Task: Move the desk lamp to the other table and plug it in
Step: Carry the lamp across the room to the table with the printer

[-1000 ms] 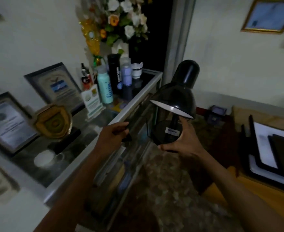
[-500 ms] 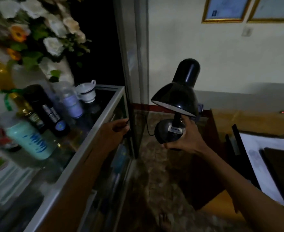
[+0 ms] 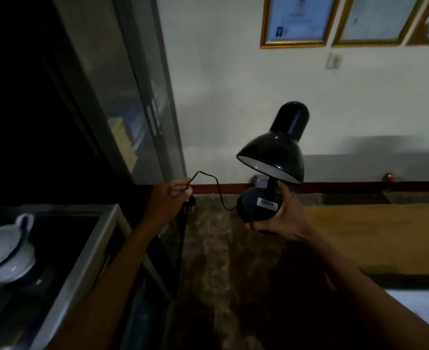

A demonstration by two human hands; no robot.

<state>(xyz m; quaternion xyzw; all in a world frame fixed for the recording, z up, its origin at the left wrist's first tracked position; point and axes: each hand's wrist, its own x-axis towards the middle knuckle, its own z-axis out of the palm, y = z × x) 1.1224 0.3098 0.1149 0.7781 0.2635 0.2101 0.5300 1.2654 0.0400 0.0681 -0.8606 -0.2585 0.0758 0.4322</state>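
Note:
A black desk lamp (image 3: 275, 152) with a round base and a white label is held in the air, upright, in the middle of the view. My right hand (image 3: 281, 215) grips its base from below and the right. My left hand (image 3: 169, 200) is closed around the lamp's thin black cord (image 3: 217, 188), and the black plug (image 3: 190, 202) hangs just under the fist. The cord loops from the fist to the base. A wooden table (image 3: 372, 238) lies to the right, beyond the lamp.
A glass-topped cabinet (image 3: 82, 251) stands at the lower left with a white lidded bowl (image 3: 5, 251) on it. A tall glass-door cupboard (image 3: 137, 109) rises behind it. Framed pictures (image 3: 296, 20) and a wall switch (image 3: 334, 60) hang above. A small red light (image 3: 389, 176) glows low on the wall.
The view has swung right, away from the cabinet and its bottles. My left hand has left the cabinet edge with the cord and plug; the lamp stays in my right hand.

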